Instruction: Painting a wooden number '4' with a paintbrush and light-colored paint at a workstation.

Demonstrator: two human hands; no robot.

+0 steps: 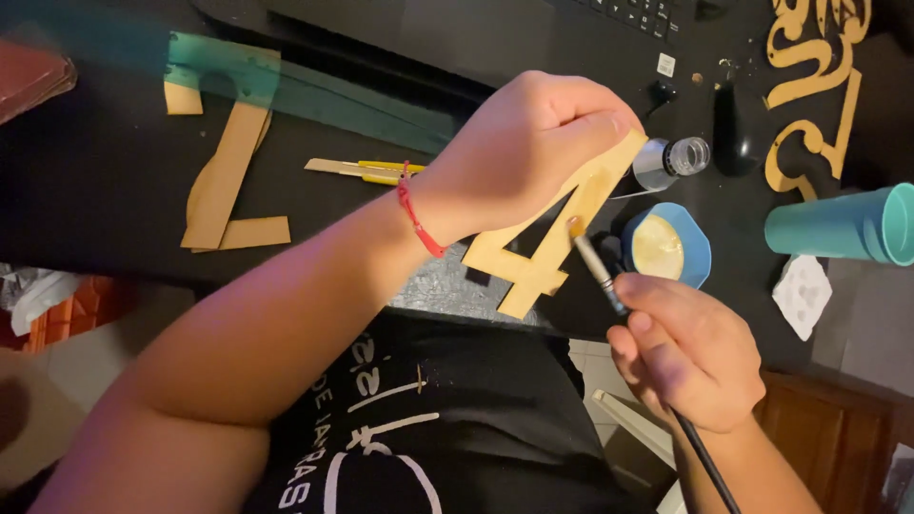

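Note:
My left hand (524,148), with a red string around its wrist, grips the top of a tan cardboard cut-out shaped like a numeral (538,252) and holds it tilted above the black table edge. My right hand (685,347) holds a thin paintbrush (595,266) by its dark handle. The brush's tip touches the cut-out's diagonal stroke. Just right of the brush sits a small blue dish of golden paint (666,247).
On the black table (95,190) lie another cardboard numeral shape (224,181), a yellow utility knife (367,170), a small clear open bottle (671,160), gold-painted cut-outs (819,86), a teal cup (847,227) on its side and a white crumpled tissue (802,293). A keyboard (638,11) is at the far edge.

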